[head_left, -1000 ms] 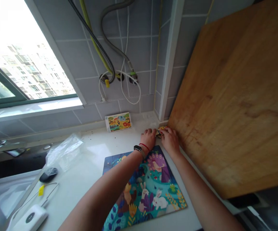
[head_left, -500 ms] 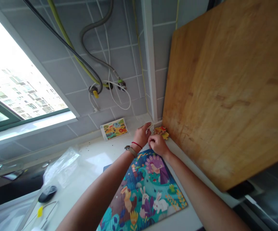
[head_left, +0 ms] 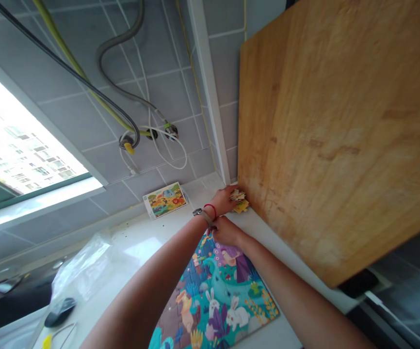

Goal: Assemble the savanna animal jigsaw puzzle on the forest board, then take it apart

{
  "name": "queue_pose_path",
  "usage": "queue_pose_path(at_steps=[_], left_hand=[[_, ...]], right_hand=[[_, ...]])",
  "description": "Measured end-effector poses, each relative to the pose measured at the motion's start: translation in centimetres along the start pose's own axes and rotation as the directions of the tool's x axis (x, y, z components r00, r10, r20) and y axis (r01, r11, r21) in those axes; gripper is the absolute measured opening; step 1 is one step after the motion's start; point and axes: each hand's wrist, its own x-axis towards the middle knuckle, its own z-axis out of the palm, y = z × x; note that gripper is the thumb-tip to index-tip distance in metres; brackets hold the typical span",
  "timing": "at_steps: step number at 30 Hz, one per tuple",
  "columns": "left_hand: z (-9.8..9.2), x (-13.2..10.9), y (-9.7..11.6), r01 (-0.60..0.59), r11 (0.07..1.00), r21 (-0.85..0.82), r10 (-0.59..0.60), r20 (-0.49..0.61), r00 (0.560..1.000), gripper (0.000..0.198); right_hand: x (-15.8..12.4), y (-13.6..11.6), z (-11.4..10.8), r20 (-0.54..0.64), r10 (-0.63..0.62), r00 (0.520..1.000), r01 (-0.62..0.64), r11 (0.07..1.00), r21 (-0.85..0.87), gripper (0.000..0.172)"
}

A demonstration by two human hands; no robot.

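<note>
My left hand (head_left: pixel 225 199), with a watch and a red cord on its wrist, is at the stack of loose puzzle pieces (head_left: pixel 239 206) in the corner. Its fingers close on light-backed pieces at the top of that stack. Just below the left wrist, my right hand (head_left: pixel 225 230) is curled over the top edge of the colourful animal puzzle (head_left: pixel 217 286). Whatever its fingers may hold is hidden. Rabbits and a purple peacock show on the puzzle, which lies on the white counter (head_left: pixel 144 252); my left forearm covers part of it.
A picture card (head_left: pixel 165 199) lies by the tiled wall. To the left are a crumpled clear plastic bag (head_left: pixel 82 266), a black computer mouse (head_left: pixel 60 311) and a sink edge. A large wooden board (head_left: pixel 326 145) leans on the right. Hoses and cables hang above.
My left hand has moved right onto the loose pieces, where it earlier held a piece above the corner. My right hand has drawn back toward the puzzle's top edge. The view has shifted slightly.
</note>
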Motion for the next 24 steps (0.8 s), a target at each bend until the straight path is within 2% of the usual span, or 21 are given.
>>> queue_pose_path(at_steps=[4, 7, 11, 16, 24], left_hand=[[0.2, 0.1, -0.2, -0.058, 0.998, -0.022, 0.058, 0.040, 0.997, 0.068], [0.1, 0.1, -0.4, -0.051, 0.999, -0.014, 0.050, -0.027, 0.998, 0.054], [0.1, 0.3, -0.8, -0.007, 1.000, 0.009, 0.008, -0.102, 0.995, 0.049], [0.4, 0.7, -1.0, -0.032, 0.999, 0.030, 0.032, -0.024, 0.999, 0.028], [0.4, 1.0, -0.8, -0.068, 0.996, 0.062, 0.069, -0.012, 0.998, 0.042]], right_hand=[[0.0, -0.3, 0.2, -0.016, 0.028, 0.999, -0.029, 0.999, -0.044, 0.038], [-0.1, -0.6, 0.3, -0.033, 0.070, 0.997, -0.073, 0.993, -0.094, 0.035], [-0.3, -1.1, 0.2, -0.033, 0.136, 0.990, -0.140, 0.975, -0.174, 0.028], [-0.4, -1.7, 0.4, -0.031, 0.201, 0.979, -0.202, 0.947, -0.249, 0.026], [-0.4, -1.8, 0.7, -0.027, 0.215, 0.976, -0.214, 0.936, -0.279, 0.028]])
